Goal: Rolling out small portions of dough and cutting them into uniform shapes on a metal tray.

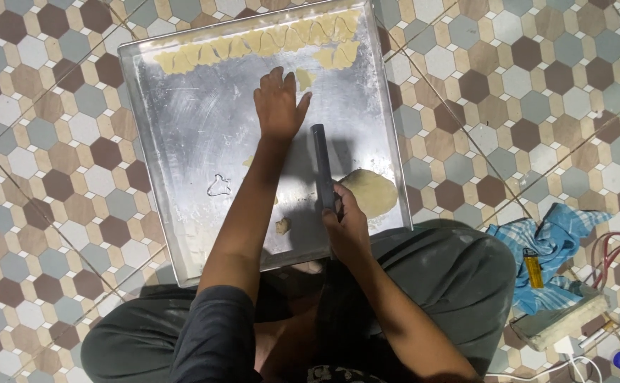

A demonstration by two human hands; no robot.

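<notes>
A large metal tray (182,128) lies on the tiled floor in front of my crossed legs. My left hand (278,106) reaches out flat over the tray, fingers apart, right beside a small cut dough piece (305,76). A row of cut dough shapes (253,44) lines the tray's far edge. My right hand (347,225) grips a dark rolling pin (322,167) that points away from me. A lump of dough (374,190) sits just right of the pin. A metal cookie cutter (218,186) lies on the tray's left part.
A small dough scrap (282,225) lies near the tray's front edge. To my right on the floor are a blue checked cloth (551,245) with a yellow lighter (533,268) on it, a flat block (558,320), and white and red cables (611,255).
</notes>
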